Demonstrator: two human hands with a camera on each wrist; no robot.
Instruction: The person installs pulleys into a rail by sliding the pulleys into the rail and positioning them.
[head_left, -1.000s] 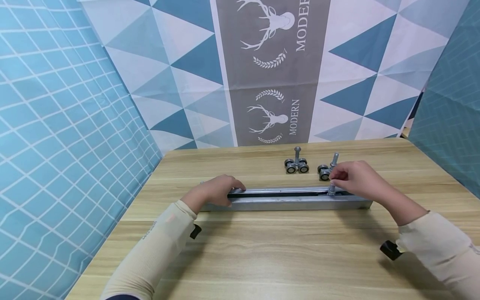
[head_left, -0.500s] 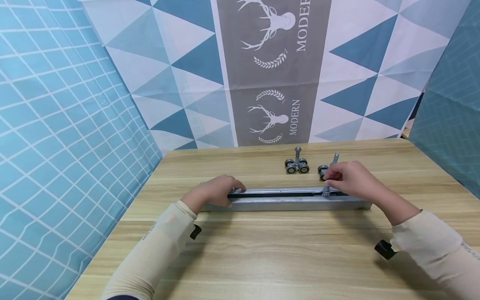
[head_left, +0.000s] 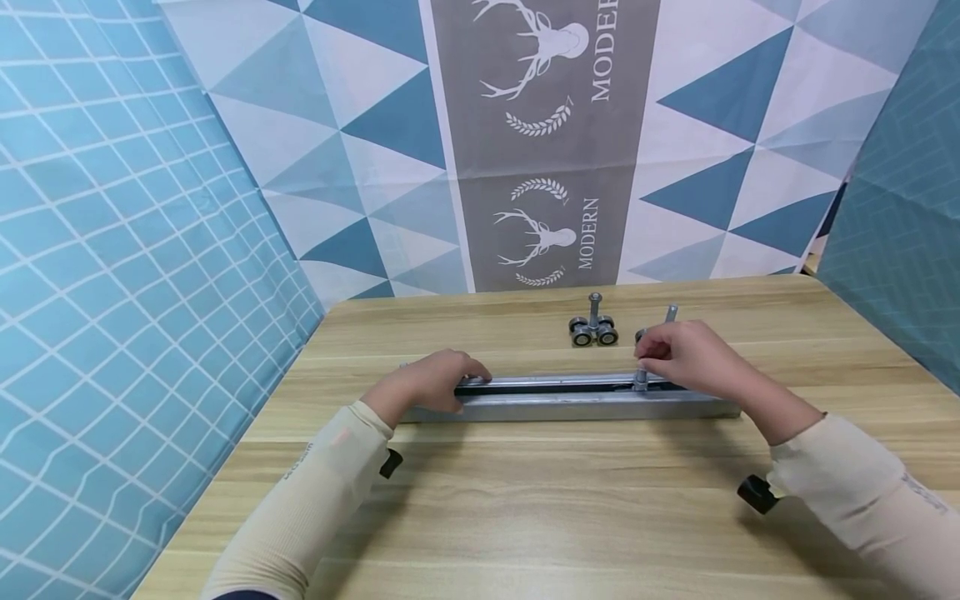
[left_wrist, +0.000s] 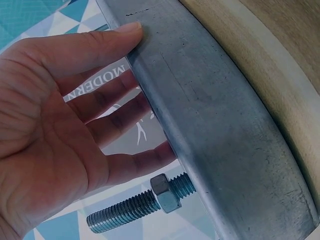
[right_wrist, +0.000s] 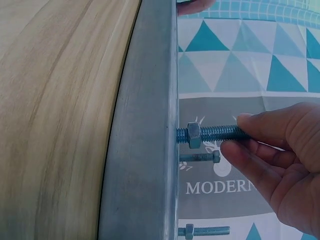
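A long metal channel rail (head_left: pixel 577 407) with a slot along its top lies across the wooden table. My left hand (head_left: pixel 431 383) grips it near its left end, thumb (left_wrist: pixel 131 35) on the front wall and fingers behind. Close by the little finger, a threaded bolt with a hex nut (left_wrist: pixel 165 193) sticks out of the slot in the left wrist view. Toward the rail's right part, thumb and fingers of my right hand (head_left: pixel 693 358) pinch the end of another upright threaded bolt (right_wrist: pixel 215 133). That bolt carries a nut (right_wrist: pixel 194 135) just above the slot; its lower part is hidden inside the rail.
Behind the rail stands a four-wheeled trolley roller (head_left: pixel 593 331) with its bolt upright. A second roller's bolt (head_left: pixel 671 313) rises behind my right hand, which hides most of its wheels. Patterned cloth (head_left: pixel 375 167) hangs along the table's back edge.
My right hand has slid left along the rail with the bolt pinched in it, covering more of the roller behind. The left hand keeps its place on the rail.
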